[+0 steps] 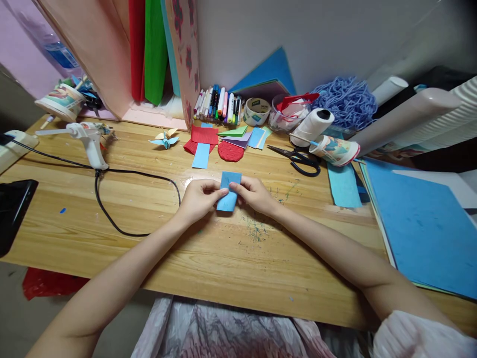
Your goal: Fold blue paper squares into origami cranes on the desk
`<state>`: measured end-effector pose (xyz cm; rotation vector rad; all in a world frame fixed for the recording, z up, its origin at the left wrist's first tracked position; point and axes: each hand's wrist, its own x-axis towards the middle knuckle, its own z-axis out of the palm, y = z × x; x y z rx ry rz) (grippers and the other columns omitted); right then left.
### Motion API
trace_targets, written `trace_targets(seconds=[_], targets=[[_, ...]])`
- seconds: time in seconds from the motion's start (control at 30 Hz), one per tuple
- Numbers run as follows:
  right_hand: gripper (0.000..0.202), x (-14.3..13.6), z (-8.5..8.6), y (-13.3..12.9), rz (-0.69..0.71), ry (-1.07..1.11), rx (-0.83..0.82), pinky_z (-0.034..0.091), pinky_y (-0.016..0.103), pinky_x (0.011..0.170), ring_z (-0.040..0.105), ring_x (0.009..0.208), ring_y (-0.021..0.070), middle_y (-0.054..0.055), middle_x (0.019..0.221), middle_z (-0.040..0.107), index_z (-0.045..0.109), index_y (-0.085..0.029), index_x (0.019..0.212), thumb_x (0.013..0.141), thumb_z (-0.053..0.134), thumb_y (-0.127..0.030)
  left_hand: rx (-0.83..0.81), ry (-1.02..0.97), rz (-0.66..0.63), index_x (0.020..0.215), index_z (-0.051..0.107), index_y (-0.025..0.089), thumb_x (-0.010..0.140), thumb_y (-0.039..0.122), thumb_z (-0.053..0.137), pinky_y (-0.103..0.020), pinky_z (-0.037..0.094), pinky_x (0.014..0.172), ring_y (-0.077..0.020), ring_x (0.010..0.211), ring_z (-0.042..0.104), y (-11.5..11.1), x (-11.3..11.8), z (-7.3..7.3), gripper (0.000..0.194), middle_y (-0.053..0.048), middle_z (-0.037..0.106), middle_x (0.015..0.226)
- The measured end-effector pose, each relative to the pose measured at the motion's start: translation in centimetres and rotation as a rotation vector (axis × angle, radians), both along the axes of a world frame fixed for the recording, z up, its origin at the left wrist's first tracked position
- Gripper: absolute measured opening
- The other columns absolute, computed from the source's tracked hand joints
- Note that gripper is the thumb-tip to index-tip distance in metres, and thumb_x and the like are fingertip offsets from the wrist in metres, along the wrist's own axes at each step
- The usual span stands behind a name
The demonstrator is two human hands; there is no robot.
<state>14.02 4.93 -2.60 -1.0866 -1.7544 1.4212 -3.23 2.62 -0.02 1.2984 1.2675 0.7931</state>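
Observation:
A small blue paper rectangle (229, 199) is held upright over the middle of the wooden table. My left hand (200, 198) pinches its left edge, thumb on the front face and fingers behind. On the right edge, my right hand (256, 195) grips the same paper, its thumb also on the front. The two thumb tips nearly meet near the paper's centre. Just beyond lie red paper pieces (204, 135) with a light blue strip (201, 156), a red round piece (230, 152) and folded green and purple papers (238, 138).
At the left are a white glue gun (91, 144) with its black cord and a black device (15, 211). Markers (219, 106), tape (257, 110), scissors (298, 158) and a thread spool (315, 124) stand or lie behind. Blue sheets (425, 233) cover the right side.

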Motion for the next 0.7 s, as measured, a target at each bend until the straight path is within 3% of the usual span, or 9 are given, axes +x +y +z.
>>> trace_targets(seconds=[0.1, 0.23, 0.37, 0.47, 0.63, 0.7], targets=[[0.040, 0.1, -0.1, 0.0, -0.016, -0.012, 0.021, 0.032, 0.020, 0.047, 0.042, 0.046, 0.0072, -0.005, 0.049, 0.045, 0.049, -0.017, 0.064, 0.083, 0.051, -0.051, -0.038, -0.028, 0.028, 0.070, 0.068, 0.011, 0.064, 0.045, 0.070, -0.021, 0.042, 0.048, -0.0112, 0.054, 0.054, 0.0, 0.2, 0.2, 0.035, -0.002, 0.062, 0.061], [0.042, 0.3, 0.0, 0.1, 0.068, 0.049, -0.086, 0.032, 0.019, 0.044, 0.045, 0.043, 0.0071, -0.004, 0.049, 0.049, 0.052, -0.016, 0.065, 0.084, 0.049, -0.054, -0.056, -0.081, 0.063, 0.065, 0.066, 0.011, 0.059, 0.047, 0.074, -0.021, 0.044, 0.050, -0.0103, 0.053, 0.053, -0.1, 0.4, 0.5, 0.037, -0.002, 0.062, 0.059], [0.051, 0.4, 0.2, 0.2, 0.088, 0.001, -0.081, 0.032, 0.019, 0.043, 0.044, 0.042, 0.0063, -0.003, 0.046, 0.050, 0.050, -0.016, 0.053, 0.082, 0.049, -0.058, -0.103, -0.113, 0.081, 0.064, 0.065, 0.012, 0.055, 0.050, 0.076, -0.023, 0.047, 0.051, -0.0118, 0.053, 0.055, -0.1, 0.4, 0.8, 0.041, -0.002, 0.063, 0.058], [0.052, 0.4, 0.4, 0.2, 0.075, 0.001, -0.103, 0.033, 0.019, 0.043, 0.043, 0.040, 0.0061, -0.003, 0.044, 0.050, 0.050, -0.016, 0.052, 0.081, 0.050, -0.059, -0.102, -0.128, 0.083, 0.064, 0.064, 0.012, 0.055, 0.051, 0.075, -0.023, 0.048, 0.053, -0.0115, 0.054, 0.056, -0.2, 0.3, 0.8, 0.042, -0.002, 0.063, 0.059], [0.052, 0.5, 0.9, 0.3, 0.217, -0.017, -0.167, 0.034, 0.019, 0.044, 0.045, 0.039, 0.0064, -0.002, 0.044, 0.055, 0.055, -0.015, 0.054, 0.081, 0.048, -0.060, -0.090, -0.144, 0.089, 0.067, 0.065, 0.011, 0.058, 0.048, 0.075, -0.023, 0.047, 0.054, -0.0115, 0.056, 0.057, -0.3, 0.2, 0.5, 0.040, -0.003, 0.064, 0.063], [0.053, 0.6, 0.9, 0.2, 0.191, -0.033, -0.140, 0.035, 0.020, 0.045, 0.045, 0.039, 0.0065, -0.002, 0.042, 0.053, 0.052, -0.015, 0.051, 0.080, 0.050, -0.059, -0.100, -0.155, 0.087, 0.067, 0.066, 0.010, 0.058, 0.047, 0.075, -0.022, 0.047, 0.053, -0.0113, 0.056, 0.056, -0.3, 0.2, 0.5, 0.039, -0.003, 0.064, 0.063]])
